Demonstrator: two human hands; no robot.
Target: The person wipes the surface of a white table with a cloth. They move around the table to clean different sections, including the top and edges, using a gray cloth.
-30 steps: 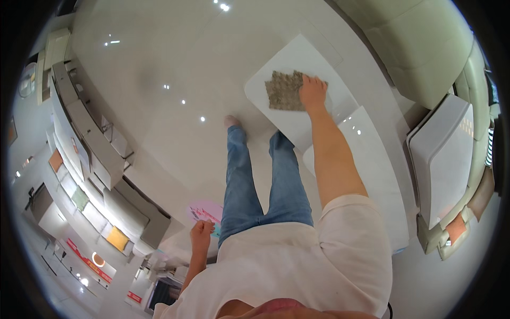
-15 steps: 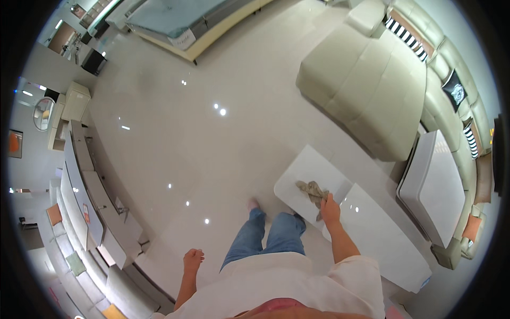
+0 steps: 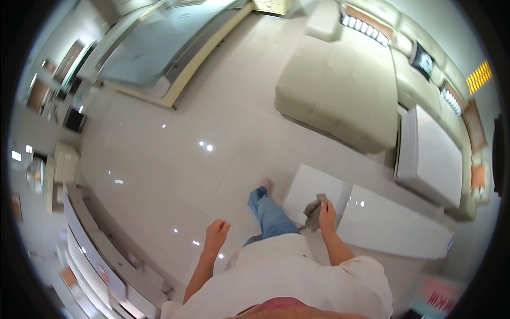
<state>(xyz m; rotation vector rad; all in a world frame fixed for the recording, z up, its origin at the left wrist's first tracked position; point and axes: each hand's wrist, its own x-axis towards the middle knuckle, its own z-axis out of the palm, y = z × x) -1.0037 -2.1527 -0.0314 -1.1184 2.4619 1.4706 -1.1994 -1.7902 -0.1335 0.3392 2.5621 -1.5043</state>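
My right hand is closed on a crumpled grey-brown cloth. The cloth bunches up above the fingers and hangs beside them, over the near part of a white glossy low table. Whether its lower end touches the tabletop, I cannot tell. Out over the floor at my left side, my left hand has its fingers curled in and shows nothing in them.
A cream sofa spreads beyond the table, with a white-topped side table at its near end. Far left stands a bed. A long low cabinet runs along the left. A red-and-white sign is at lower right.
My right hand has drawn the cloth, earlier spread on the tabletop, toward me and gathered it up. My left hand has risen and come forward. The view has turned and my leg has stepped ahead.
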